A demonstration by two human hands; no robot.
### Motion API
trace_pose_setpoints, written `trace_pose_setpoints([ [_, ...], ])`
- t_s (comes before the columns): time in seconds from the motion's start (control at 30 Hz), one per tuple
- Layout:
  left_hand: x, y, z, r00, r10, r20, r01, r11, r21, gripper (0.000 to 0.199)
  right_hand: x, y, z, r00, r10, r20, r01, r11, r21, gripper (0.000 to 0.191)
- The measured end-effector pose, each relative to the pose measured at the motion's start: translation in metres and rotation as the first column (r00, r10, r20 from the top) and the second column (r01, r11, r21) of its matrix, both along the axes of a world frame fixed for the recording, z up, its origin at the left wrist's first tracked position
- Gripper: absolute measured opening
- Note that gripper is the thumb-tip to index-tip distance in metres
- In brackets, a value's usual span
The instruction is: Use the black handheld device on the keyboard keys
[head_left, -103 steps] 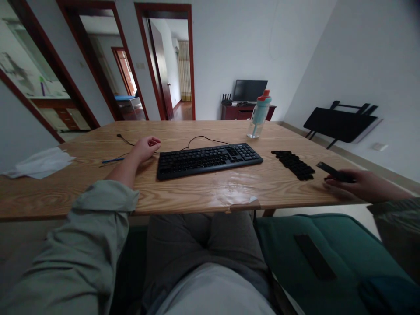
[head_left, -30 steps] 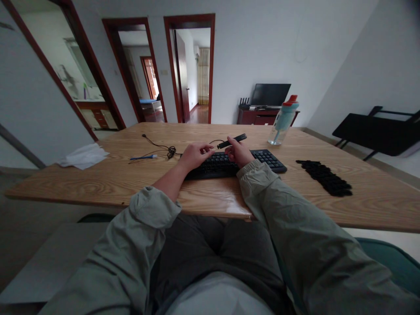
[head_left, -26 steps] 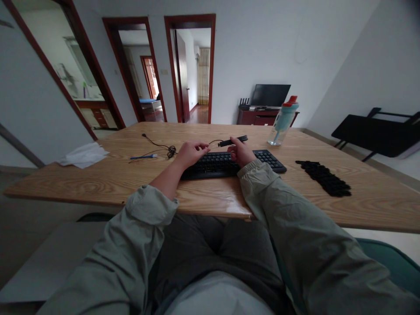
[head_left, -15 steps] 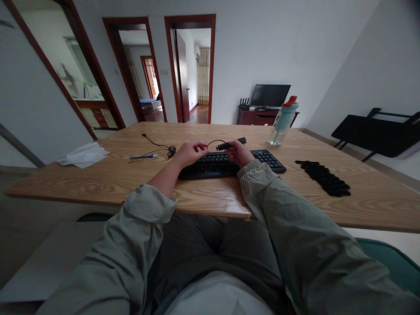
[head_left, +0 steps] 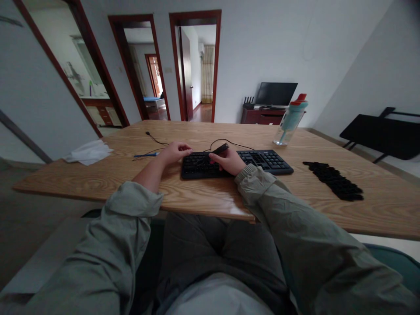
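Note:
A black keyboard (head_left: 272,162) lies along the near part of the wooden table. My right hand (head_left: 231,162) is closed round a short black stick-like tool (head_left: 221,149), tilted up to the right over the middle keys; its lower end is hidden by my fingers. At the keyboard's far left corner, my left hand (head_left: 175,153) has its bent fingers against the edge, apparently gripping it; the thumb is hard to make out. A thin black cable (head_left: 226,141) curves behind the keyboard.
Left of my left hand lie a blue thin brush-like item (head_left: 146,155) and a cable plug (head_left: 147,133). White tissue (head_left: 88,152) sits at the table's left. To the right are a water bottle (head_left: 290,120) and a pile of small black pieces (head_left: 334,181).
My left hand has moved left to the keyboard's corner. My right hand has moved left and lowered onto the keys, turning the black tool more upright. The view has shifted slightly.

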State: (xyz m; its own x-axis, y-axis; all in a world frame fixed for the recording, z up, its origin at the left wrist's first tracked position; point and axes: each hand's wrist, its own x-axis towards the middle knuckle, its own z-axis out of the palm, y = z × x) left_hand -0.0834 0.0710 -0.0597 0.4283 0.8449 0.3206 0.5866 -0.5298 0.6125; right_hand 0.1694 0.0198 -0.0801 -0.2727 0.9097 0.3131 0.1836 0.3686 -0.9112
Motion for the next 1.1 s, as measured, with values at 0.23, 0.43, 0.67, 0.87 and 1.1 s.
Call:
trace_pose_setpoints([
  [0.23, 0.000, 0.003, -0.003, 0.998, -0.064, -0.004, 0.063, 0.995, -0.074, 0.043, -0.001, 0.001, -0.005, 0.991, -0.114, 0.067, 0.109, 0.992, 0.068, 0.044],
  [0.43, 0.002, 0.005, -0.009, 0.997, -0.072, -0.004, 0.071, 0.993, -0.097, 0.044, -0.004, 0.000, -0.004, 0.986, -0.148, 0.074, 0.135, 0.979, 0.152, 0.043],
  [0.67, 0.000, 0.007, -0.010, 0.997, -0.076, -0.007, 0.075, 0.993, -0.090, 0.041, -0.006, -0.002, -0.002, 0.994, -0.104, 0.043, 0.096, 0.984, 0.150, 0.042],
  [0.87, 0.002, 0.005, -0.008, 0.998, -0.064, 0.004, 0.065, 0.994, -0.089, 0.040, -0.006, -0.008, 0.003, 0.998, 0.004, -0.068, -0.003, 1.000, 0.012, 0.046],
  [1.1, 0.004, 0.002, -0.006, 1.000, -0.012, 0.006, 0.012, 0.998, -0.057, 0.035, -0.003, -0.016, 0.014, 0.968, 0.085, -0.235, -0.115, 0.986, -0.120, 0.041],
])
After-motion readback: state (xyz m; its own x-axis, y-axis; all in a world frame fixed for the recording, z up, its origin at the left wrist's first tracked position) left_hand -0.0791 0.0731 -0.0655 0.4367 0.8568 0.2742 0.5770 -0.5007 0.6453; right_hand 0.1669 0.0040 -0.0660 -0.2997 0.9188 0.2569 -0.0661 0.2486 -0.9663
